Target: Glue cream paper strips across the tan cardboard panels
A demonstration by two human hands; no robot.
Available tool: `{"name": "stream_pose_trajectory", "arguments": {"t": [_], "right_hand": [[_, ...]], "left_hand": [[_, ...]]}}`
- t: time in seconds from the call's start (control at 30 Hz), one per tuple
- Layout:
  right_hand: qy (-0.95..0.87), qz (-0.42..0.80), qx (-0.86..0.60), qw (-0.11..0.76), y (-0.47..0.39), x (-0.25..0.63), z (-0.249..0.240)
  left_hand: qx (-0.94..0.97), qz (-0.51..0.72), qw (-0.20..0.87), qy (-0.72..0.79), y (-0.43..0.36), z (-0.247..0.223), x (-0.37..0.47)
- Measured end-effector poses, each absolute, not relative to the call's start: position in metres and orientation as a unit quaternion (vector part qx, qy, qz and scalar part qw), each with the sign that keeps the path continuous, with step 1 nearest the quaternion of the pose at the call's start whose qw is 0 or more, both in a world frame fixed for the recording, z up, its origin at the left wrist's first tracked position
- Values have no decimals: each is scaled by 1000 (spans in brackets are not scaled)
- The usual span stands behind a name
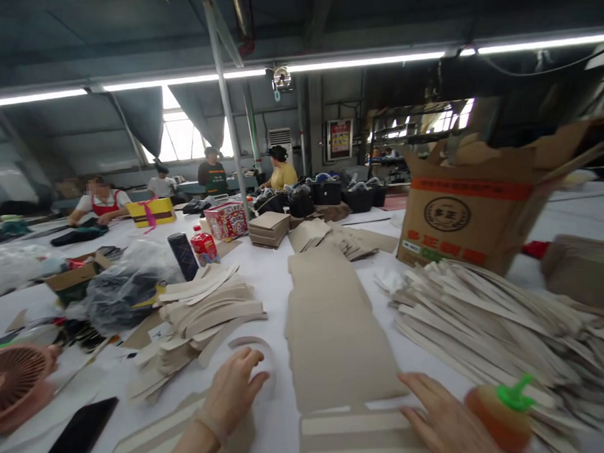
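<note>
My left hand (235,388) is over the white table, its curled fingers and thumb apart with nothing between them. Just beyond its fingertips lies a thin curved strip (260,345), blurred. My right hand (443,407) is open, index finger and thumb spread at the right edge of the beige cardboard sheets (337,345). These sheets run away from me in an overlapping row. Nearest me is a cardboard panel (351,438) with lighter bands. Another banded panel (156,440) lies partly under my left forearm. A squeeze bottle (500,411) with a green nozzle is beside my right hand.
Cardboard strips are piled at left (200,318) and right (486,312). A large carton (451,206) stands behind the right pile. A phone (76,440), a pink fan (19,386) and a plastic bag (129,287) are on the left. Several people work farther back.
</note>
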State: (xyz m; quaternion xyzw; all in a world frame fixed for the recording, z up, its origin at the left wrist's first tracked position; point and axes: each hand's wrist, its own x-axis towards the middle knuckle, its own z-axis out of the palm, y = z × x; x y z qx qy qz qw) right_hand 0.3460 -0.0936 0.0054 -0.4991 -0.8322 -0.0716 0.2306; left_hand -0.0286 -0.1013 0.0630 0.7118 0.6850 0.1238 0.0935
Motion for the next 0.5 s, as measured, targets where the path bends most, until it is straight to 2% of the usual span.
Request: {"name": "stream_pose_trajectory", "arguments": {"t": [0.1, 0.2, 0.33, 0.5], "right_hand": [[-773, -24, -619, 137, -61, 327, 24], [-739, 31, -663, 116, -46, 311, 33], [-711, 54, -682, 159, -49, 304, 32], [-677, 120, -676, 264, -53, 300, 34]], "left_hand": [[706, 155, 162, 672, -94, 45, 10], [677, 182, 211, 681, -86, 28, 36], [639, 209, 247, 698, -83, 17, 43], [615, 242, 272, 700, -88, 15, 36]]}}
